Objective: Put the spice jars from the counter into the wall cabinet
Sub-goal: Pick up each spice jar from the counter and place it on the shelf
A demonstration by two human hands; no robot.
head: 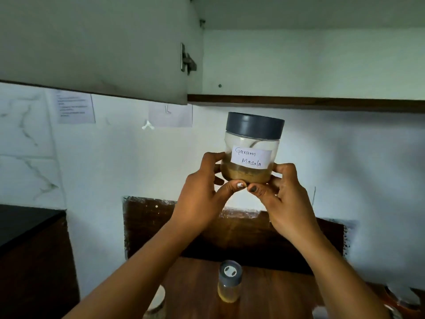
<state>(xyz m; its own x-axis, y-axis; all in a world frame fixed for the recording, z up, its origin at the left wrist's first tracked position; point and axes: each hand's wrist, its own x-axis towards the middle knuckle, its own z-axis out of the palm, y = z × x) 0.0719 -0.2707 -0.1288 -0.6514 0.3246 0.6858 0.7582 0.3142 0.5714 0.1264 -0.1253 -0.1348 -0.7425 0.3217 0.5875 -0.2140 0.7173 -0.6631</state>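
One grey-lidded jar [251, 157], labelled Garam Masala and part full of brown powder, is held upright in the air just below the open cabinet [299, 102]. The left hand [200, 199] and right hand [287, 203] both grip its lower sides, thumbs meeting under its base. On the tabletop [264, 291] below stands one smaller jar [229, 282] with a grey shaker lid, and two paper sheets [76, 107] hang on the wall.

We see open room inside the wall cabinet [310, 65], right above the jar [251, 148]. Its door [92, 42] is swung wide to the left. The dark bottom edge [299, 102] sits between the jar and that room.
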